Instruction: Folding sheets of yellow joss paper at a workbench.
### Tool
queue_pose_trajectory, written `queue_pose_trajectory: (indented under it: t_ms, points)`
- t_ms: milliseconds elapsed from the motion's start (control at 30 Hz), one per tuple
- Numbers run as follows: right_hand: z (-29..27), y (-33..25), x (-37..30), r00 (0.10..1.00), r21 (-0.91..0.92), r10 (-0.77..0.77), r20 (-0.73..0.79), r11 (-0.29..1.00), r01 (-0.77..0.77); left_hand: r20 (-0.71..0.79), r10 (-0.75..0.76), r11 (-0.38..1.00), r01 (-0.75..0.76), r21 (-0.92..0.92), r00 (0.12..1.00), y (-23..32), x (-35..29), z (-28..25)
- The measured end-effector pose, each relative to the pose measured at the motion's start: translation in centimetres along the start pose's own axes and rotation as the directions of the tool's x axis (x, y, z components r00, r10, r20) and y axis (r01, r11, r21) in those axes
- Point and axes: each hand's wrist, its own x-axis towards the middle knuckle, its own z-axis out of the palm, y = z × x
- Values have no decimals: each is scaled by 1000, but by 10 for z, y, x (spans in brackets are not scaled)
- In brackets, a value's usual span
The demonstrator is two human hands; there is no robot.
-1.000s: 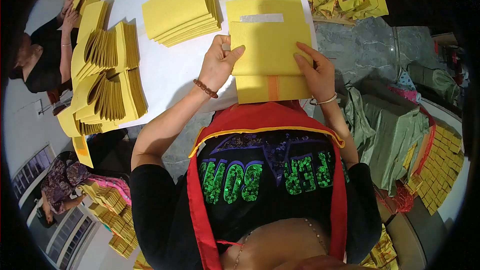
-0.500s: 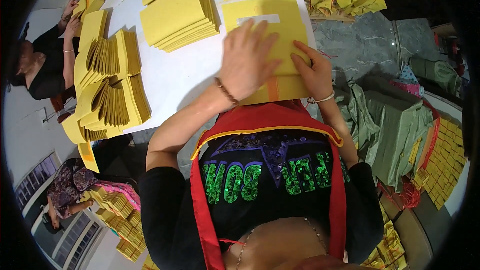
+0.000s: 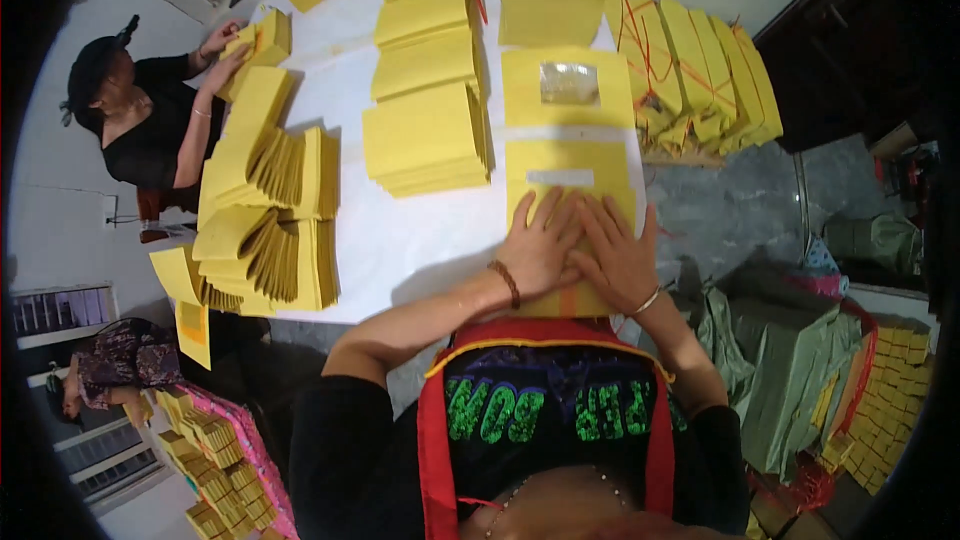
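Both hands lie side by side on yellow paper (image 3: 520, 162) at the table's near edge. My left hand (image 3: 543, 245) presses down flat with fingers stretched. My right hand (image 3: 616, 258) rests against it, its fingers extended and thumb toward the left hand. Just beyond my fingertips a pale silvery strip (image 3: 560, 177) shows on the paper. Below my hands an orange band (image 3: 568, 298) runs down the near part of the paper. How many sheets lie under my palms is hidden. Farther off is another yellow piece with a silver foil patch (image 3: 569, 84).
Stacks of yellow paper (image 3: 422, 136) stand in a row on the white table (image 3: 420, 250). Folded yellow bundles (image 3: 265, 240) sit at its left edge. A person in black (image 3: 160, 110) handles a yellow bundle (image 3: 271, 32). Green sacking (image 3: 790, 360) covers a pile at right.
The view has tilted up, showing more of the far table. My left hand, blurred before, now lies still beside the right. My right hand has moved from the paper's right side onto it.
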Motion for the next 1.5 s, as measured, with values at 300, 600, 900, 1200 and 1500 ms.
queue_pose_trajectory:
  t_ms: [300, 600, 900, 1200, 1500]
  points:
    - [5, -6, -2, 991, -35, 50, 121, 998, -46, -181, 25, 847, -117, -518, 983, -10, -9, -20]
    - [1, 17, 8, 982, 349, 5, 189, 935, -71, -161, 274, 960, -259, 109, 948, 0, -2, -8]
    - [-21, 53, -2, 909, 973, 412, 66, 176, -151, -512, 253, 954, -300, -8, 821, -26, -5, -35]
    - [11, 49, -24, 768, 937, 636, 76, 217, -272, -499, -83, 883, 295, 364, 863, -171, -44, -50]
    - [0, -82, 136, 896, 929, 282, 342, -247, -276, -122, -107, 885, 151, 440, 987, -188, -42, -33]
